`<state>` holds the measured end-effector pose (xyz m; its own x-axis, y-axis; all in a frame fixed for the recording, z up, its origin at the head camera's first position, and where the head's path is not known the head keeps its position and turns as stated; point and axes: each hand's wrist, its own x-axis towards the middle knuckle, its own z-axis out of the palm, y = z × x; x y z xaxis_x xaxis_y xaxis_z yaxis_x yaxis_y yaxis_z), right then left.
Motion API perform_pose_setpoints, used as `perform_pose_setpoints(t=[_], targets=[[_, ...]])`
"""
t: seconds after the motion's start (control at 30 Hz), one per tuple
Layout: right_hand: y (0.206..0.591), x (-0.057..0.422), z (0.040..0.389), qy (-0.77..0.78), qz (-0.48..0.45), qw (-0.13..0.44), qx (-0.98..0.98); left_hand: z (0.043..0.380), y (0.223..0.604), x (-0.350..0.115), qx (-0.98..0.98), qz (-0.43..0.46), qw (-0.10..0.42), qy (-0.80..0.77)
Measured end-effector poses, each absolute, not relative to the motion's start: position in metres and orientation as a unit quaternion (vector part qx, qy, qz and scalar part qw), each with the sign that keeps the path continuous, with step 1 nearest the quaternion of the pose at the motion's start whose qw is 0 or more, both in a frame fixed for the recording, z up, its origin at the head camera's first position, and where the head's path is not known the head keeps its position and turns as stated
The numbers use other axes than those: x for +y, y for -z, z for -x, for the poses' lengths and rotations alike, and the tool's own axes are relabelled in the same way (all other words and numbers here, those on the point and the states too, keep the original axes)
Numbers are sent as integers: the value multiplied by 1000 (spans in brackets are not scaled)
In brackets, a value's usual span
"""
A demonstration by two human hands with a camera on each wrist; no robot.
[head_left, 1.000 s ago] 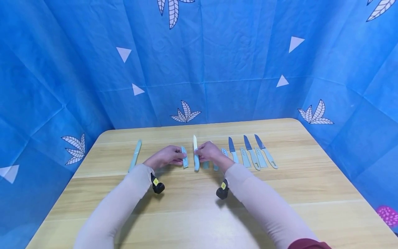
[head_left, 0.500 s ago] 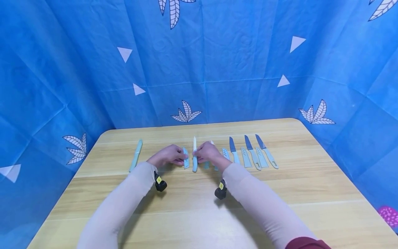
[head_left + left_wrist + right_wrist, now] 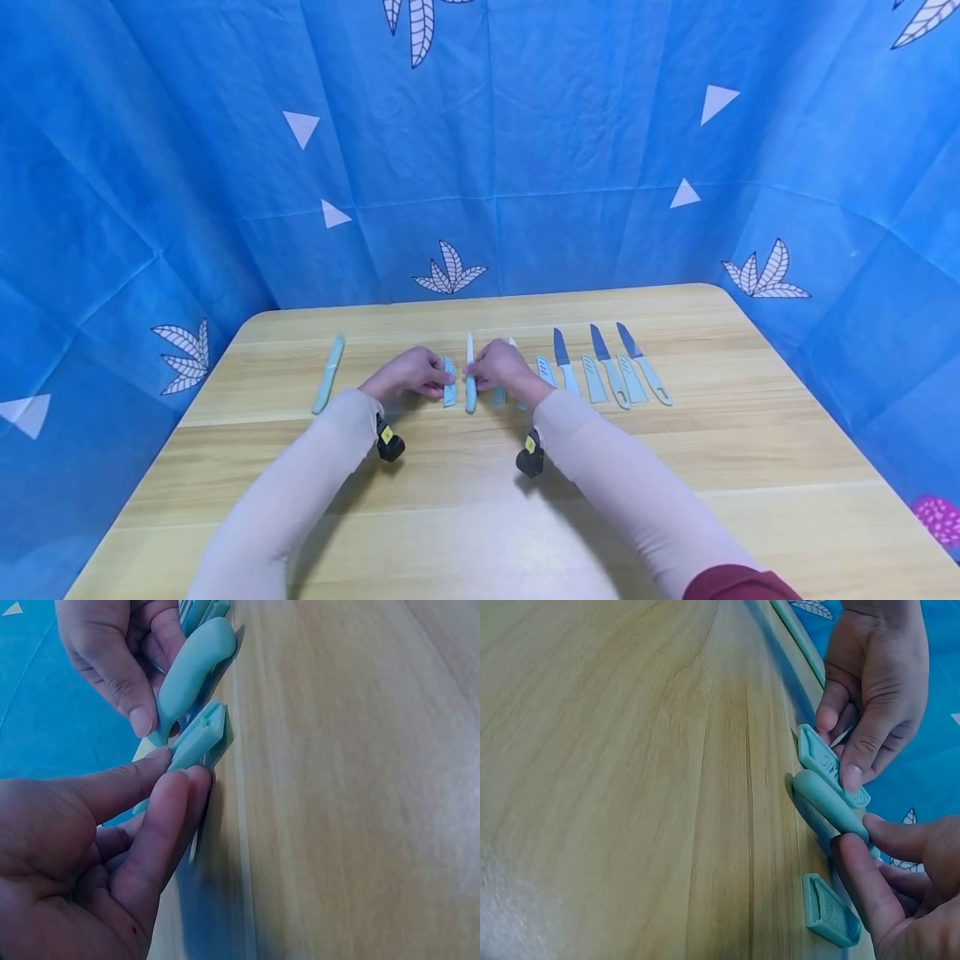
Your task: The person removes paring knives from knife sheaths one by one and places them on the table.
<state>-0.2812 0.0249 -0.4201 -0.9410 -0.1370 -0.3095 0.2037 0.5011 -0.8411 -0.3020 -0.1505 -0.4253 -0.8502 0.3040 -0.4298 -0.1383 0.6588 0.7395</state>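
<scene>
My left hand (image 3: pixel 412 373) pinches a light-blue knife sheath (image 3: pixel 450 395) between thumb and fingers; in the left wrist view the sheath's open end (image 3: pixel 215 714) faces the near side of the table. Just to its right, my right hand (image 3: pixel 504 365) holds a paring knife (image 3: pixel 470 398) where handle meets blade. Its pale blade points away from me and the curved handle (image 3: pixel 826 799) toward me. Knife and sheath are side by side, a narrow gap between them in the head view. Another sheath (image 3: pixel 829 915) lies close to my right hand, partly hidden by it in the head view.
Right of my hands, several bare-bladed knives (image 3: pixel 604 354) and sheaths (image 3: pixel 592 379) lie in a row on the wooden table (image 3: pixel 465 517). A knife in its sheath (image 3: pixel 328 375) lies at the left. Blue patterned cloth (image 3: pixel 487 150) hangs behind the table's far edge.
The sheath in my left hand has shifted slightly right and the knife in my right hand slightly left and nearer me, narrowing the gap. Both hands keep their grip.
</scene>
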Motion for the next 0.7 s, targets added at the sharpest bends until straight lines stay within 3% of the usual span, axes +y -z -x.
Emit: perform_pose_setpoints(t=[0.7], targets=[[422, 24, 283, 311, 11, 119, 943, 293, 420, -150, 913, -56, 234, -330]])
